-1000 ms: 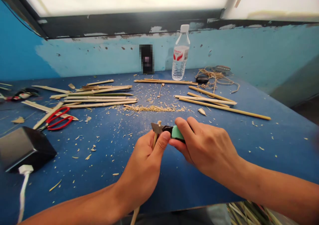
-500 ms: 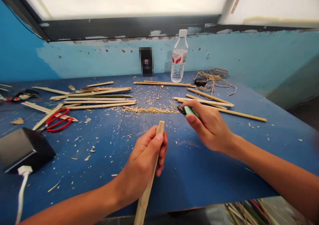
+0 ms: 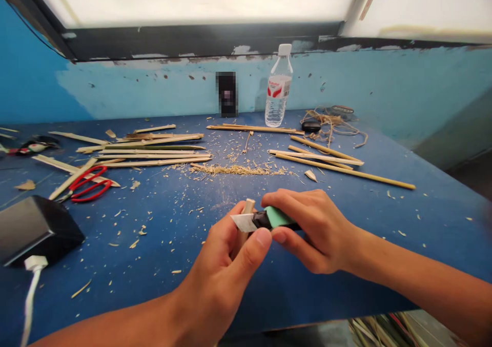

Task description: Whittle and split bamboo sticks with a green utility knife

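Observation:
My left hand [image 3: 228,262] is wrapped round a bamboo strip [image 3: 249,204], whose end pokes up above the fingers; its lower part is hidden behind the hand. In my right hand [image 3: 313,231] is a utility knife [image 3: 279,217] with a green and black handle. The knife's blade [image 3: 243,222] lies across the strip just below its top end, pointing left. My left thumb touches the knife near the base of the blade. Beyond the hands, a line of shavings [image 3: 238,170] lies on the blue table [image 3: 154,265].
Several split bamboo strips [image 3: 154,155] lie at the left, with red-handled scissors [image 3: 90,184] near them. More bamboo sticks [image 3: 346,171] are at the right. A water bottle [image 3: 279,88], twine [image 3: 330,124] and a dark upright object [image 3: 227,95] stand or lie at the back. A black box [image 3: 42,231] sits front left.
My right hand has brought the knife left and down onto the strip. The left thumb has shifted toward the knife. A pale chip now lies on the table beyond the right hand.

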### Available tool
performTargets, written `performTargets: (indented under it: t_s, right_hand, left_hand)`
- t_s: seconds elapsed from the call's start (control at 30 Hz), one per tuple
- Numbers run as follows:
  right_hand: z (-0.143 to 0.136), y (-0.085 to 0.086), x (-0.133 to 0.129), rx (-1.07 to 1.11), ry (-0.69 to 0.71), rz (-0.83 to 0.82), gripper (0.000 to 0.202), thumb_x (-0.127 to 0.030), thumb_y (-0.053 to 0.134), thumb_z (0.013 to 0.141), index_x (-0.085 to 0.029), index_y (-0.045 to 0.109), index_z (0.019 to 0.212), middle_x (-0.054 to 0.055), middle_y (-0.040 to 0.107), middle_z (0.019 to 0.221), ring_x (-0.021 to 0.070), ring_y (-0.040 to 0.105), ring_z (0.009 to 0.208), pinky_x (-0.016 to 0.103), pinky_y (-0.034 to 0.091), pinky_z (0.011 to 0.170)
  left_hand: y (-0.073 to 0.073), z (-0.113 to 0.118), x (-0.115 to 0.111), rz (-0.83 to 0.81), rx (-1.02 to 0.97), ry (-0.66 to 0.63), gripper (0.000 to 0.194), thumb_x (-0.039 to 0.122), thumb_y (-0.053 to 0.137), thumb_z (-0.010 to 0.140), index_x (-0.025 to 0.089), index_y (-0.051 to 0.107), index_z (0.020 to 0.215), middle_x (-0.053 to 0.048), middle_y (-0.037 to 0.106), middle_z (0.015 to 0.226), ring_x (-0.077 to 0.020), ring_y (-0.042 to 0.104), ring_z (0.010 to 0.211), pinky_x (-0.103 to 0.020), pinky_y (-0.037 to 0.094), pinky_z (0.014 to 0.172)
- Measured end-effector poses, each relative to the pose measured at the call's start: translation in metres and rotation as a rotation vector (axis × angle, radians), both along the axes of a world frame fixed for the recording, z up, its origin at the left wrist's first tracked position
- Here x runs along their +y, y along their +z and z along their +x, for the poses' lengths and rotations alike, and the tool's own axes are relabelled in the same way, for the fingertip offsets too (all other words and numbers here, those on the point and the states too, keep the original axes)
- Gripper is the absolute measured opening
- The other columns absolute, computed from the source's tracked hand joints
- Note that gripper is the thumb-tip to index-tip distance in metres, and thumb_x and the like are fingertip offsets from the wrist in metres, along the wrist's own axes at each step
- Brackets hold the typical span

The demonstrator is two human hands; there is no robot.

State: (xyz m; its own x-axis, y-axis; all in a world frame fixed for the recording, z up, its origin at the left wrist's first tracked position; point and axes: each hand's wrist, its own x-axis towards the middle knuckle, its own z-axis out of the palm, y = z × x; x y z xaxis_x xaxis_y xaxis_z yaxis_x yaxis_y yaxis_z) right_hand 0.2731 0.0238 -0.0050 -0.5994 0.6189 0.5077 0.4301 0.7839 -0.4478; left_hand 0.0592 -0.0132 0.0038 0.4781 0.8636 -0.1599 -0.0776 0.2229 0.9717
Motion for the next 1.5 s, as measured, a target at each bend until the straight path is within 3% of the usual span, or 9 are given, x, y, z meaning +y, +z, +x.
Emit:
performTargets:
  t_s: [0.2,0.37,0.63,0.83,1.03,1.2,1.33,1.5]
  right_hand:
    - [-0.004,-0.001,-0.004,-0.021,-0.059,-0.019,0.032,-0.045,0.042,0.109,-0.018,0.058,0.112,0.001,0.062,0.081,0.0158,0.051,0.063,0.030,0.034,0.058]
    - [-0.005,0.000,-0.005,-0.096,-0.145,0.107,0.038,-0.048,0.037,0.111,-0.017,0.060,0.112,0.001,0.059,0.077,0.0167,0.051,0.061,0.031,0.028,0.055]
    - [-0.014,0.000,-0.013,-0.172,-0.362,0.267,0.045,-0.053,0.036,0.112,-0.017,0.062,0.116,0.002,0.066,0.079,0.0177,0.058,0.055,0.033,0.024,0.051]
    - [-0.024,-0.004,-0.015,-0.114,-0.431,0.207,0.048,-0.058,0.035,0.112,-0.019,0.061,0.104,0.003,0.073,0.083,0.0192,0.067,0.058,0.033,0.027,0.050]
    - [-0.027,-0.005,-0.018,-0.037,-0.386,-0.038,0.039,-0.054,0.042,0.110,-0.019,0.058,0.104,-0.001,0.067,0.072,0.0173,0.061,0.053,0.028,0.028,0.050]
    - [-0.021,-0.003,-0.016,0.049,-0.210,-0.250,0.026,-0.045,0.052,0.106,-0.019,0.056,0.108,-0.004,0.062,0.073,0.0127,0.051,0.054,0.026,0.029,0.054]
    - [-0.011,0.001,-0.006,0.027,-0.049,-0.254,0.027,-0.043,0.052,0.106,-0.017,0.057,0.108,-0.004,0.057,0.075,0.0119,0.047,0.059,0.027,0.029,0.057]
    - [0.001,0.007,0.006,-0.032,0.029,-0.224,0.028,-0.043,0.053,0.107,-0.016,0.059,0.108,-0.004,0.056,0.076,0.0112,0.044,0.061,0.028,0.028,0.058]
  left_hand:
    - [0.000,0.009,0.002,0.056,0.051,0.134,0.033,0.053,0.066,0.099,0.023,0.056,0.088,0.010,0.029,0.057,-0.0080,0.018,0.045,-0.021,0.020,0.040]
    - [0.000,0.010,0.002,0.053,0.070,0.191,0.041,0.055,0.068,0.096,0.023,0.050,0.078,0.010,0.025,0.054,-0.0077,0.016,0.044,-0.021,0.019,0.038]
    - [0.004,0.013,0.008,-0.046,0.052,0.187,0.045,0.061,0.068,0.095,0.023,0.047,0.080,0.012,0.021,0.055,-0.0053,0.013,0.043,-0.015,0.020,0.035]
    - [0.005,0.013,0.010,-0.094,0.034,0.225,0.046,0.055,0.076,0.090,0.024,0.044,0.079,0.012,0.022,0.057,-0.0054,0.016,0.045,-0.011,0.021,0.035]
    - [0.005,0.013,0.011,-0.163,0.005,0.241,0.052,0.059,0.076,0.089,0.025,0.039,0.078,0.014,0.020,0.054,-0.0053,0.013,0.044,-0.010,0.017,0.033]
    - [0.004,0.010,0.010,-0.169,-0.019,0.163,0.050,0.063,0.070,0.092,0.024,0.041,0.082,0.013,0.024,0.057,-0.0047,0.017,0.044,-0.010,0.021,0.036]
    - [0.001,0.004,0.008,-0.071,0.039,0.104,0.044,0.065,0.064,0.096,0.024,0.047,0.094,0.013,0.031,0.057,-0.0043,0.021,0.044,-0.011,0.028,0.039]
    - [0.001,0.003,0.009,-0.118,0.026,0.016,0.042,0.064,0.060,0.099,0.026,0.044,0.099,0.013,0.025,0.061,-0.0057,0.018,0.047,-0.012,0.022,0.040]
